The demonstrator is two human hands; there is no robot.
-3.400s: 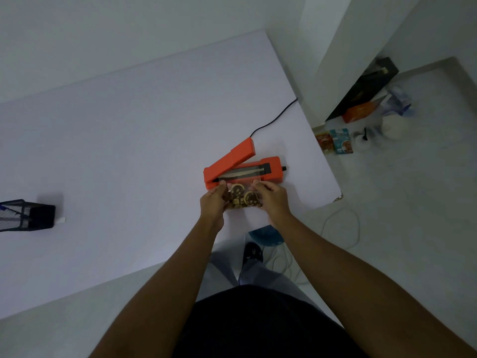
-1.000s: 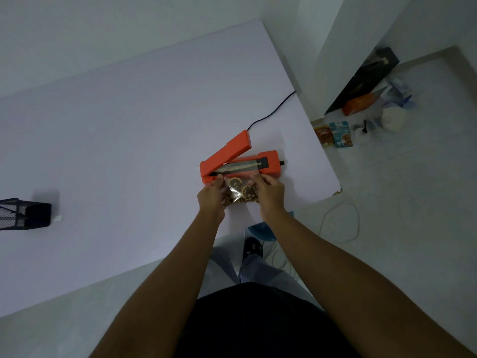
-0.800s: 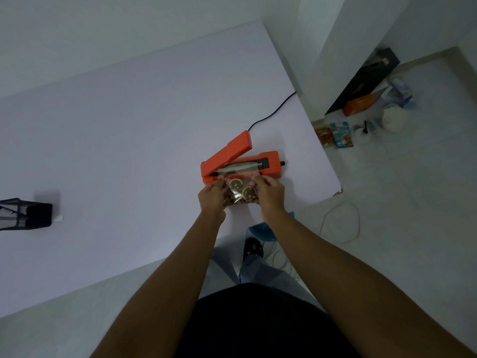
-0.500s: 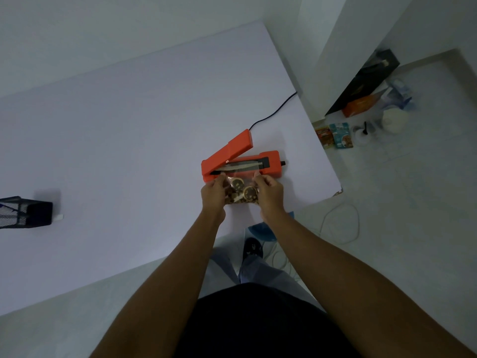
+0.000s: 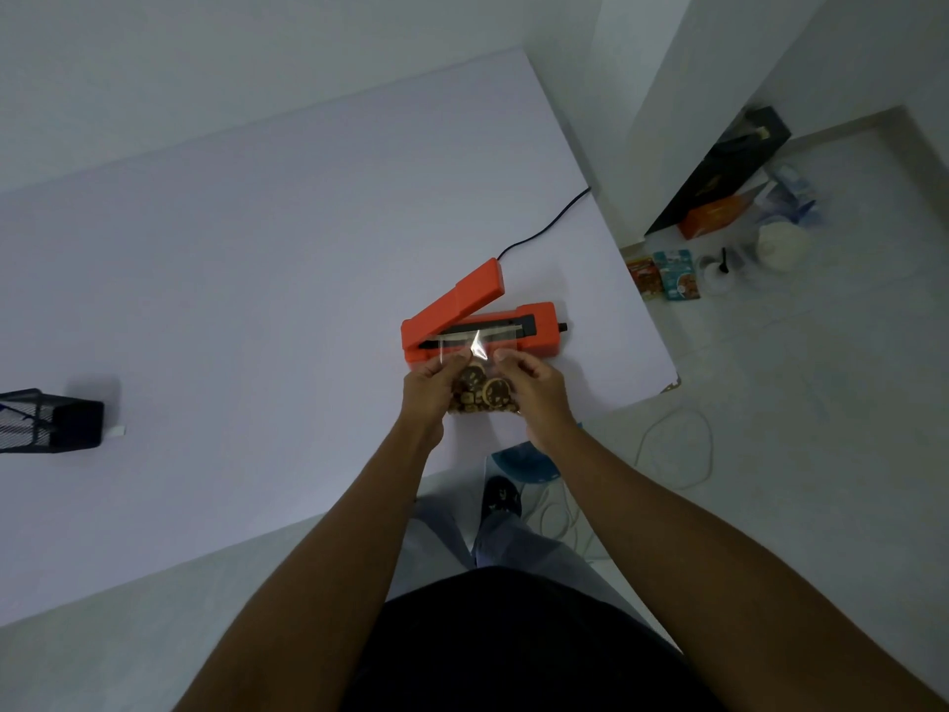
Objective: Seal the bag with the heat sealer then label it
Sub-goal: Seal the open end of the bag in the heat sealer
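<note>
Your left hand (image 5: 430,386) and right hand (image 5: 534,383) each pinch an upper side of the clear plastic bag of brown round biscuits (image 5: 481,390), holding it between them near the right end of the bench's front edge. Beneath them spreads the wide white bench (image 5: 231,280). Just behind the bag sits the orange heat sealer (image 5: 480,321), arm raised, the bag's top lying across its dark sealing strip. At the left edge stands a black mesh holder (image 5: 49,421).

Raised sealer arm (image 5: 457,303) above open bar.
</note>
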